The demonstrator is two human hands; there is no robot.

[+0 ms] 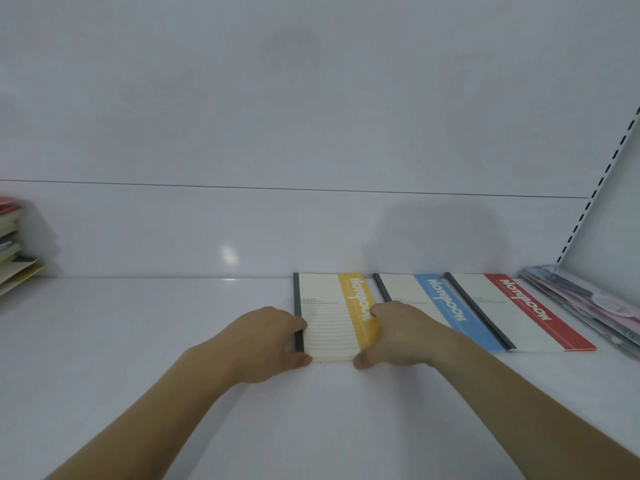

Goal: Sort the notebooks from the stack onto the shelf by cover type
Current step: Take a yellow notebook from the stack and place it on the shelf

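Note:
A cream notebook with a yellow stripe lies flat on the white shelf. My left hand grips its dark spine edge and near left corner. Its right edge and near right corner are held by my right hand. To the right lie a matching notebook with a blue stripe and one with a red stripe, side by side. The stack of mixed notebooks stands at the far left edge of the view.
A pile of notebooks with pastel picture covers lies at the far right, below a slotted shelf upright. The white back panel rises behind everything.

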